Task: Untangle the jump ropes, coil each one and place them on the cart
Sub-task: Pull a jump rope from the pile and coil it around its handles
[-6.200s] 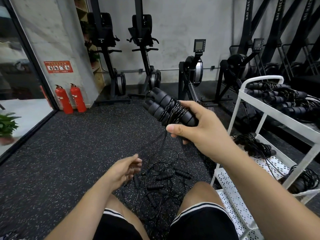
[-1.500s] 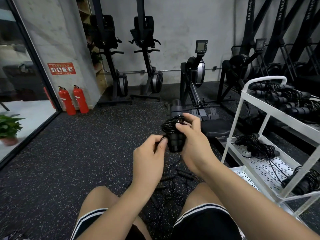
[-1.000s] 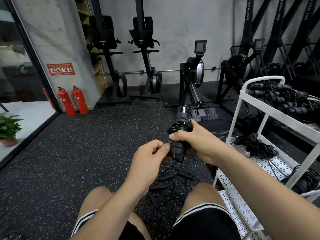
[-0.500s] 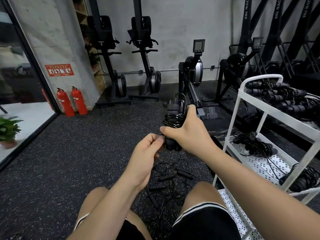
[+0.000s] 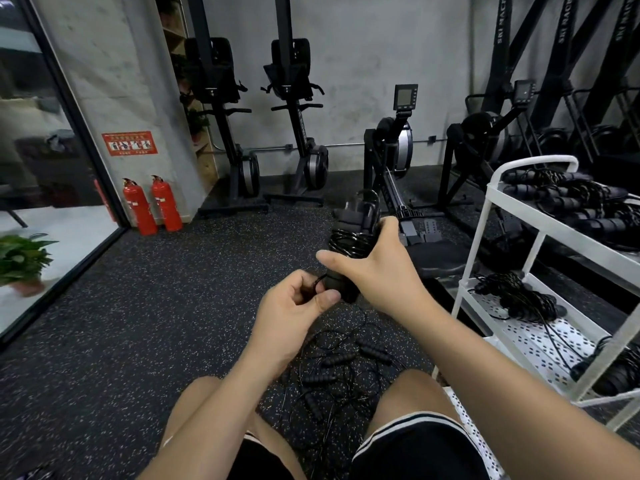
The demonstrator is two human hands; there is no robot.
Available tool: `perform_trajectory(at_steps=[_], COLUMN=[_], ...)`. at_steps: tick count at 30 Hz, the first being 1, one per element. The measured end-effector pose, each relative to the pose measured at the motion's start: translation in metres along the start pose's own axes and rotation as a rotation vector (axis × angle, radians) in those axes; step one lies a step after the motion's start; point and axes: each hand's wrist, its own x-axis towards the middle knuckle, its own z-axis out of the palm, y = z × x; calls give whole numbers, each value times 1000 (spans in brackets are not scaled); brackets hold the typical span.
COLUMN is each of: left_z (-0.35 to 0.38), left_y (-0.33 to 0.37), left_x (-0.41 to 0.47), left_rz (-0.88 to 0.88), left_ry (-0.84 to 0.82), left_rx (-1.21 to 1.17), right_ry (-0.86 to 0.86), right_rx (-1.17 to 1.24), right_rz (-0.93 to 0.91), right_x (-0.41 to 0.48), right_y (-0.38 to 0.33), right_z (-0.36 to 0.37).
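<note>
My right hand (image 5: 377,271) is wrapped round a coiled jump rope (image 5: 353,233): two smooth black handles upright, side by side, glossy cord wound about them. My left hand (image 5: 294,313) pinches its thin cord at the handles' lower end. Between my knees tangled ropes (image 5: 339,372) with ribbed grips lie on the speckled floor (image 5: 138,323). At my right the white cart (image 5: 479,230) holds coiled bundles (image 5: 568,206) on top, too bunched to count, and one loose pile (image 5: 516,296) on its perforated middle shelf.

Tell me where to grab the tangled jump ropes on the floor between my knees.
Probably best to take one foam handle, coming straight down from above: the handles lie flat on the floor, thick and ribbed, while the cords are thin and crossed.
</note>
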Motion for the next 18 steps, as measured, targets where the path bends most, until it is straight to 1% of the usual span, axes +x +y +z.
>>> perform_trajectory(at_steps=[5,7,9,11,14,16,18], left_z=[-8,-9,-10,-11,-9,-6,-5], left_y=[2,5,9,11,11,9,7], left_x=[-4,-4,-1,2,3,2,3], left_rz=[-28,-39,-54,-95,-193,-258,-311], left_ry=[11,1,-19,-31,-54,-59,-63], left_rx=[-28,-15,-5,-28,-194,-332,-419], right_ry=[-278,-328,-289,-205,-124,-95,-78], right_rx=[-9,7,-6,-52,-96,-108,-134], right_rz=[-38,-58,-86,-97,-93,-99,-112], right_x=[7,9,9,6,1,0,-1], right_y=[0,0,1,0,0,1,1], right_z=[-26,-31,-28,-21,-13,-9,-6])
